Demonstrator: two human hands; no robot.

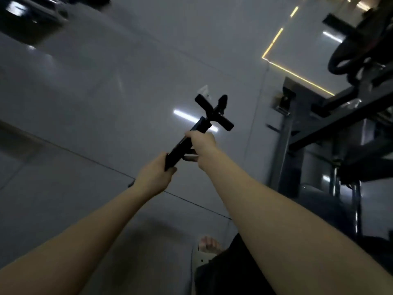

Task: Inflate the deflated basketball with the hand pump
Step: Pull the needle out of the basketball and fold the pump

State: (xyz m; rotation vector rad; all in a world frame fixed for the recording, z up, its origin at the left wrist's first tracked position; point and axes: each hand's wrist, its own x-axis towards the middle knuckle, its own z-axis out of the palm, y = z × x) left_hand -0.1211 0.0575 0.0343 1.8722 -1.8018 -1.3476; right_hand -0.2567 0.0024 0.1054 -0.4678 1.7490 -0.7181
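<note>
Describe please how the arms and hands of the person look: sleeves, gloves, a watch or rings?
Both forearms are bare along all of the length that shows; no sleeve comes into the picture. The left hand and the right hand wear no gloves. No watch, bracelet or ring shows on the wrists and fingers in view. The picture is dim and somewhat blurred, so small marks cannot be told.

We find no text, label, brand, number or sign that can be read. The black hand pump (192, 137) shows no legible marking, and the floor (106, 81) and the dark metal frame (319, 128) carry none either.
</note>
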